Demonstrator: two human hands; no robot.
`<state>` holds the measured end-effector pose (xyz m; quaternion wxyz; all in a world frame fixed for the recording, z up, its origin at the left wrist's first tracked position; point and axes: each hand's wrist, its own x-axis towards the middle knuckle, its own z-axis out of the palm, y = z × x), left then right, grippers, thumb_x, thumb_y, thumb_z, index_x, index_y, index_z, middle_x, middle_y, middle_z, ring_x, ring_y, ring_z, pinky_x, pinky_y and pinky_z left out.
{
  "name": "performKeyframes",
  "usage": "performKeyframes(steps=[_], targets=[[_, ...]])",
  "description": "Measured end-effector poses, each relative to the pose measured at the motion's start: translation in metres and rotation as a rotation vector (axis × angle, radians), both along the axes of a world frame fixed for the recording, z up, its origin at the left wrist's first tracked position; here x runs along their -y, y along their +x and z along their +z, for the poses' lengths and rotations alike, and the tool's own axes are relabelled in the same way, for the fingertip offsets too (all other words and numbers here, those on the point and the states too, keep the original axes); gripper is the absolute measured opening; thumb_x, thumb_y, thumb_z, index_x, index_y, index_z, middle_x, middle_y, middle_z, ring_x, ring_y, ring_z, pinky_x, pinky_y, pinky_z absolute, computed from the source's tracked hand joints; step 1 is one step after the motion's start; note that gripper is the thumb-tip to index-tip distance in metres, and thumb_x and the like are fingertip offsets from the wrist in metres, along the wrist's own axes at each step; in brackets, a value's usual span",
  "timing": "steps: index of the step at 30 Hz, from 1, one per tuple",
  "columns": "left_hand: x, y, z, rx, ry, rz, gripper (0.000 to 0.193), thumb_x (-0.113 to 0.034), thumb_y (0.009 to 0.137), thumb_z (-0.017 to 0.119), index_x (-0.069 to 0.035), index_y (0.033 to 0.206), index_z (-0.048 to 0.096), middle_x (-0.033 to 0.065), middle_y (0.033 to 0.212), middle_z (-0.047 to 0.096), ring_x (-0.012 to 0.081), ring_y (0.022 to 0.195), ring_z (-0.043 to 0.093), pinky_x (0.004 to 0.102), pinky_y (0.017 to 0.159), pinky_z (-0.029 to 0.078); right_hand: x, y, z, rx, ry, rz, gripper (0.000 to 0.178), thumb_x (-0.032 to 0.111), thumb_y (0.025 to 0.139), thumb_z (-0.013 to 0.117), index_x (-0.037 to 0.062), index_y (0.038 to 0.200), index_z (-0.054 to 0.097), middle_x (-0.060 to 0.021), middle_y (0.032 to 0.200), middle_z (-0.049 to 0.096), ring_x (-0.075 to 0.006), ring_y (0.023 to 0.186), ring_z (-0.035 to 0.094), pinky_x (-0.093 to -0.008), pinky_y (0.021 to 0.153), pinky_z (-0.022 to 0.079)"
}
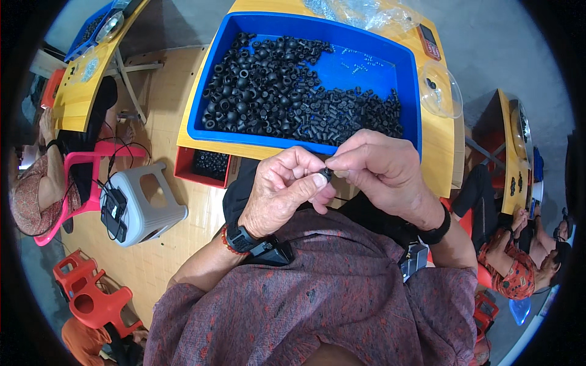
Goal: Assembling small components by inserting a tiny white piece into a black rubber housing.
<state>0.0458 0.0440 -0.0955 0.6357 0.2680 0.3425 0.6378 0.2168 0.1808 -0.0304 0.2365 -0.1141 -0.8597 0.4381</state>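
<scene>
In front of my chest both hands come together at the near edge of a blue tray (360,70). A small black plastic piece (326,174) is pinched between the thumb and fingers of my left hand (278,189). The closed fingertips of my right hand (390,174) meet at the top of this piece; whatever they hold is too small to tell. Within the tray, rounded hollow black caps (244,91) are heaped on the left, and small black cylindrical pieces (348,113) lie on the right.
The tray stands on a yellow table (439,146). A clear plastic bag (378,15), a red phone (430,43) and a clear round dish (455,97) surround it. Below sits a red bin (183,166) of black parts. A grey stool (152,207) is left; people work both sides.
</scene>
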Motion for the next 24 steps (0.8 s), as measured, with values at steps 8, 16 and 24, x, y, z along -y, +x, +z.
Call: performKeyframes(steps=[8, 16, 24], targets=[[0.001, 0.003, -0.001, 0.007, -0.038, 0.011, 0.01, -0.007, 0.102, 0.066, 0.002, 0.105, 0.062, 0.0119, 0.089, 0.073, 0.0142, 0.074, 0.072, 0.0307, 0.064, 0.064, -0.001, -0.001, 0.002, 0.038, 0.023, 0.045, 0.024, -0.005, 0.088, 0.069, 0.0105, 0.106, 0.075, -0.0092, 0.087, 0.069, -0.0241, 0.076, 0.071, -0.0328, 0.066, 0.056], [0.006, 0.01, -0.004, -0.107, -0.078, 0.036, 0.01, -0.008, 0.103, 0.065, 0.001, 0.108, 0.062, 0.0116, 0.089, 0.073, 0.016, 0.073, 0.072, 0.0323, 0.064, 0.064, 0.0, 0.002, -0.003, 0.054, -0.018, 0.098, 0.027, -0.002, 0.086, 0.074, 0.0134, 0.108, 0.074, -0.0082, 0.083, 0.068, -0.0245, 0.073, 0.07, -0.0331, 0.062, 0.055], [0.004, 0.015, -0.007, -0.074, -0.051, 0.081, 0.007, -0.004, 0.103, 0.065, 0.001, 0.108, 0.063, 0.0115, 0.094, 0.075, 0.0148, 0.078, 0.073, 0.032, 0.071, 0.065, 0.003, 0.005, -0.003, 0.135, 0.136, 0.0, 0.028, 0.003, 0.088, 0.073, 0.0124, 0.114, 0.071, -0.0089, 0.087, 0.07, -0.0264, 0.079, 0.071, -0.0344, 0.068, 0.058]])
